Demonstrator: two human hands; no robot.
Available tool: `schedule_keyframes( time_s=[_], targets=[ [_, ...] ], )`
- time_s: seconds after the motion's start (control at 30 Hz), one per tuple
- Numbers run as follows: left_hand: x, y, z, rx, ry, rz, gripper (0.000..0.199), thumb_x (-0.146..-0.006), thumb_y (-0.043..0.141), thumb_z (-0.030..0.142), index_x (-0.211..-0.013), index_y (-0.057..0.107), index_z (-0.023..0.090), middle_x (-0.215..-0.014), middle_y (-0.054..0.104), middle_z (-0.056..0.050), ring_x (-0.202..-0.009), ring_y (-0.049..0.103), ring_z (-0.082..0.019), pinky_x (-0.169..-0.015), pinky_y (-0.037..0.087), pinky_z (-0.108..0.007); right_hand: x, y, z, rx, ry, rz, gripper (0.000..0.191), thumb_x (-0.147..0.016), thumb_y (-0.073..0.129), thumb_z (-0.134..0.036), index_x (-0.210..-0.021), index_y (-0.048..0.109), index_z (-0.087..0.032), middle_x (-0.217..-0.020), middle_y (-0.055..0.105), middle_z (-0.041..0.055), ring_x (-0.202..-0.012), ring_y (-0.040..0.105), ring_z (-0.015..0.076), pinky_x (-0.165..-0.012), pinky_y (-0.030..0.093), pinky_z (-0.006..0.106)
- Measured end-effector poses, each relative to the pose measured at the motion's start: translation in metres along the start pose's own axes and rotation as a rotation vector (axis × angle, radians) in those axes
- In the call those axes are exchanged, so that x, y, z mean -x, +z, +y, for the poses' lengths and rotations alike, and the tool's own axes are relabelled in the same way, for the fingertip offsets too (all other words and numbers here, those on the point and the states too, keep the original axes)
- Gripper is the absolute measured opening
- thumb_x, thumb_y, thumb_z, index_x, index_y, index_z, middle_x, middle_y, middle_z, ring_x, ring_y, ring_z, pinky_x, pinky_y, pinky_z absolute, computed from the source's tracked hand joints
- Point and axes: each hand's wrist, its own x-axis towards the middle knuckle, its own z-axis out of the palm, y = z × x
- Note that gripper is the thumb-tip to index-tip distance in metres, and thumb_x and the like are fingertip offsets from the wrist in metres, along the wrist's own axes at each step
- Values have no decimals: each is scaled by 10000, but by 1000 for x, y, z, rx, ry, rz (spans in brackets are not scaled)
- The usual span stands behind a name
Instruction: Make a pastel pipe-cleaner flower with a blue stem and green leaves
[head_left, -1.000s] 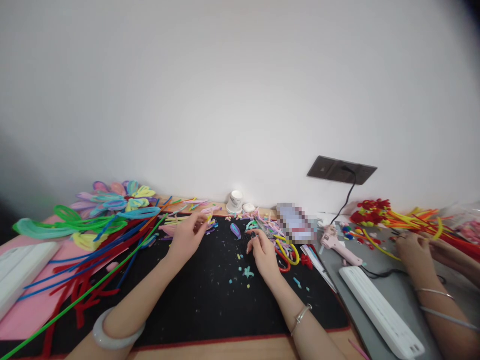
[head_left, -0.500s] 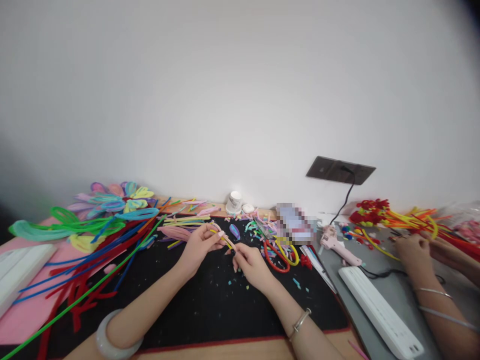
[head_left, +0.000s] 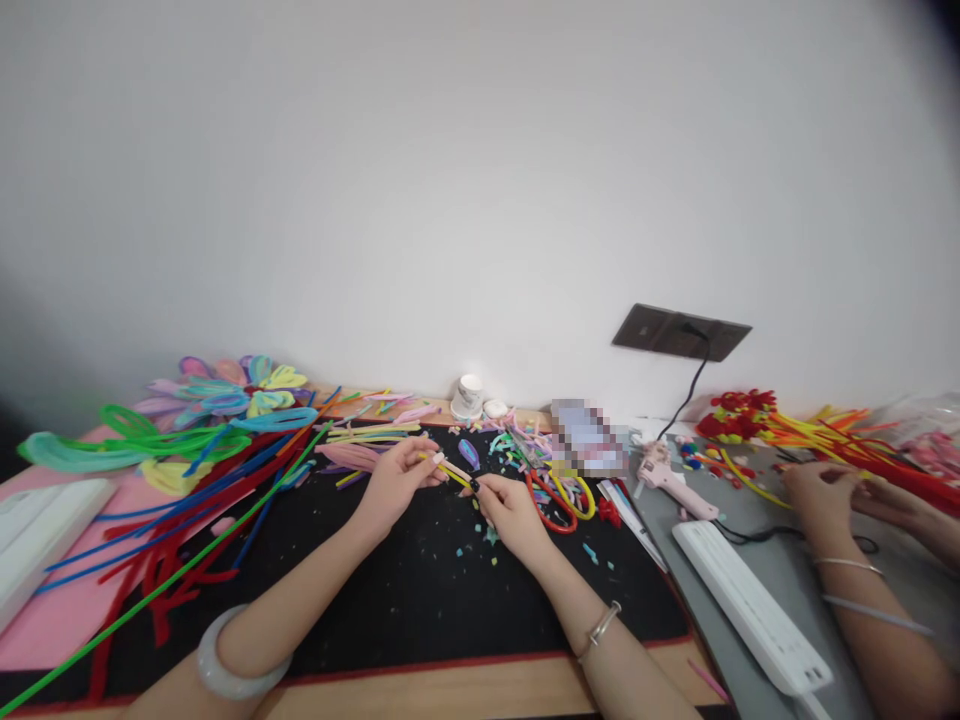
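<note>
Over the black mat (head_left: 420,600), my left hand (head_left: 401,480) pinches one end of a short pink and yellow pipe cleaner piece (head_left: 454,470). My right hand (head_left: 506,510) has its fingertips closed on the other end of it, so the piece spans the gap between both hands. Behind them lies a small purple and blue loop (head_left: 469,454). Pink pipe cleaner petals (head_left: 349,455) rest left of my left hand. Scissors with red and yellow handles (head_left: 553,508) lie beyond my right hand, beside cut scraps.
Colourful pipe cleaners (head_left: 225,460) crowd the left. A white paper cup (head_left: 468,397) and blurred phone (head_left: 589,438) stand along the back. On the right are a pink glue gun (head_left: 675,483), a white power strip (head_left: 750,605) and another person's hands (head_left: 829,500).
The pink and yellow piece now lies straighter between my hands, and my right hand has risen slightly. The view has shifted a little. The other person's hands have moved slightly.
</note>
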Motion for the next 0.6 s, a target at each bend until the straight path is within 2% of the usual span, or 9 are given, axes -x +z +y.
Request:
schedule_keyframes(
  time_s=[0.27, 0.5, 0.6],
  targets=[
    [2, -1, -1, 60, 20, 21, 281, -658, 721, 317, -828, 580, 144, -706, 667, -3, -663, 645, -113, -661, 523, -221, 3, 2, -5, -107, 24, 117, 246, -835, 459, -281, -720, 624, -140, -448, 437, -56, -416, 347, 74, -440, 259, 202],
    [3, -1, 1, 95, 50, 5, 398, -667, 720, 296, -1021, 583, 173, -717, 661, 21, -675, 645, -106, -653, 526, -205, 4, 2, -1, -172, 32, 138, 227, -827, 466, -291, -695, 589, -154, -425, 414, -69, -397, 321, 71, -426, 239, 204],
    [3, -1, 1, 71, 32, 14, 331, -663, 723, 302, -939, 626, 147, -726, 675, -3, -674, 649, -109, -651, 525, -201, 4, 2, -2, -207, 58, 149, 203, -819, 476, -300, -704, 568, -160, -421, 414, -73, -390, 319, 72, -416, 228, 205]
  ],
)
